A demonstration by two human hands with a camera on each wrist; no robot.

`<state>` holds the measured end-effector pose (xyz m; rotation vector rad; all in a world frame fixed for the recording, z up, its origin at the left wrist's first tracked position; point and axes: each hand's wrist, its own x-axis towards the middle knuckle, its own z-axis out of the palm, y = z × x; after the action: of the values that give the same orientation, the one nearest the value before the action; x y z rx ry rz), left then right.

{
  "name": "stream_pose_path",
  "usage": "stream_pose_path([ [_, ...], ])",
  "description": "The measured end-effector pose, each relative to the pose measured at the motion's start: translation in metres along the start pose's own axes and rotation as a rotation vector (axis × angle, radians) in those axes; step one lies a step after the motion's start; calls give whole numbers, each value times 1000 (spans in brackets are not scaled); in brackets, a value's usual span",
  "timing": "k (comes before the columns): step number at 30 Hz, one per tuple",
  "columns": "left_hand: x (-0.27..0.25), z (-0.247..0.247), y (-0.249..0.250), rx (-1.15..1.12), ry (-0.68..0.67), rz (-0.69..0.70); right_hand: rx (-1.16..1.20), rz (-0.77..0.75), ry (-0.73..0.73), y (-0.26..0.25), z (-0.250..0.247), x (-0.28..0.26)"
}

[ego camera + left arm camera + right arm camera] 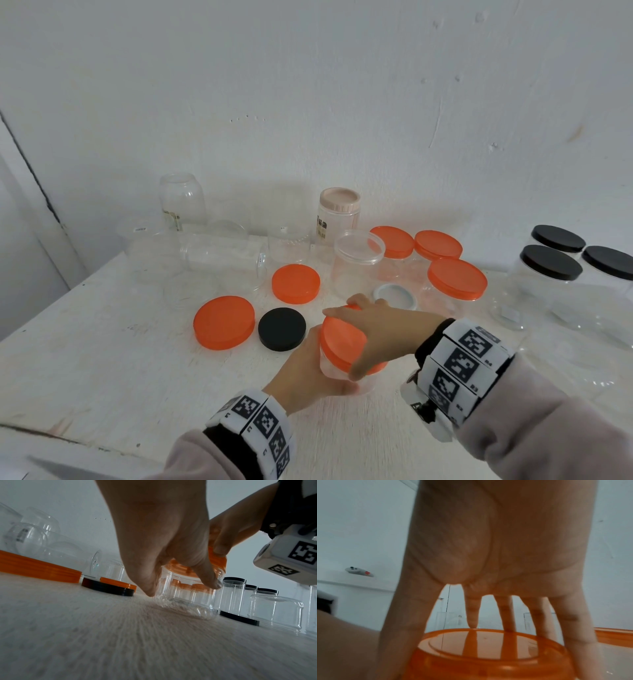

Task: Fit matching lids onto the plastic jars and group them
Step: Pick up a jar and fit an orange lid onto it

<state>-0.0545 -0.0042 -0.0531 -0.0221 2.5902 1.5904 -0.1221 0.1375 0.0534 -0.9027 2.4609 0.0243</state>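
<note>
Left hand [310, 371]: fingers wrapped round the small clear plastic jar [186, 599], steadying it on the white desk [102, 359].
Right hand [383, 329]: fingers spread and clamped on the round orange lid [342, 341], likely seating it.
Beyond: loose flat black lid [282, 329], spare orange lids.
Far right: orange-lidded jars [457, 279] already grouped.

The right hand [496, 547] reaches down over an orange lid [488, 653], palm toward the camera. Its thumb [399, 628] runs down the lid's left rim, and a finger [576, 635] curls over the right rim; the other fingertips touch the far edge. Clear jars [447, 620] stand behind, against a white wall [359, 527].
</note>
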Motion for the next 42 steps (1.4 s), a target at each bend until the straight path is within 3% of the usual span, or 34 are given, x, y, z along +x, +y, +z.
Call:
stream_pose_path([
  [20, -4, 0, 5, -4, 7, -20, -45, -27, 297, 12, 35, 5],
  [31, -3, 2, 10, 136, 28, -54, -30, 0, 424, 10, 50, 6],
  [42, -11, 1, 25, 117, 35, -46, 168, 7, 460, 12, 66, 5],
])
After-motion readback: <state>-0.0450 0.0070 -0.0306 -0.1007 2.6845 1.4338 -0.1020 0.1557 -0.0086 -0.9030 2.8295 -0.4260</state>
